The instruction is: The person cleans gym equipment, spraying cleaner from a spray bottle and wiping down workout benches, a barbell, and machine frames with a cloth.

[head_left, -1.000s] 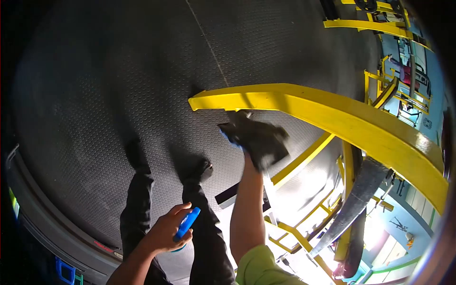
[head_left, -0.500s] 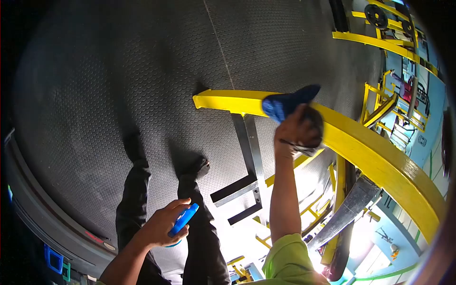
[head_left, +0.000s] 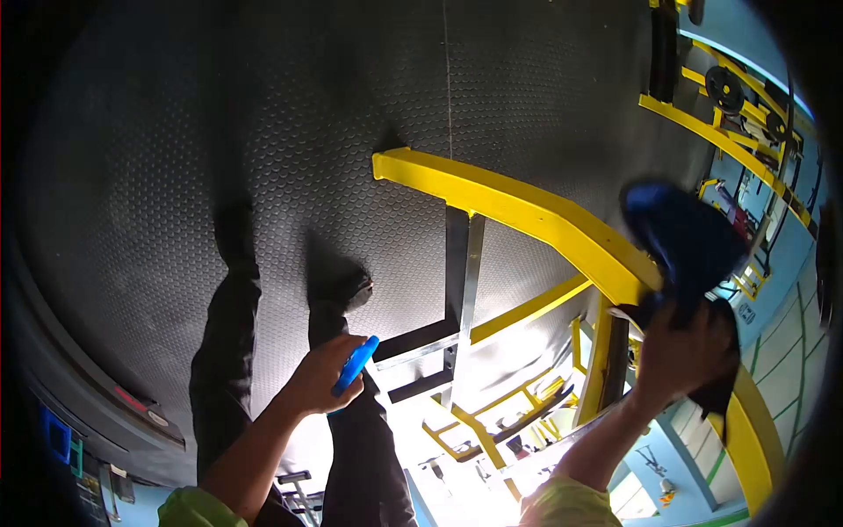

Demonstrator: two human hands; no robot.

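Observation:
My left hand is closed around a spray bottle. Only its blue top shows past my fingers; the rest is hidden by the hand. On the right, my right hand grips a dark blue cloth against the yellow steel beam of a gym machine. Part of the cloth flares up beyond the beam and is blurred by motion, and a darker fold hangs beside the hand.
Black textured rubber flooring spreads under the machine. A black crossbar joins the beam from below. My legs stand at the left, near a treadmill-like grey edge. More yellow gym frames stand at the far right.
My right hand has moved with the cloth along the beam, rightward and down in the view. My left hand still holds the spray bottle, slightly higher and further right. The view has shifted.

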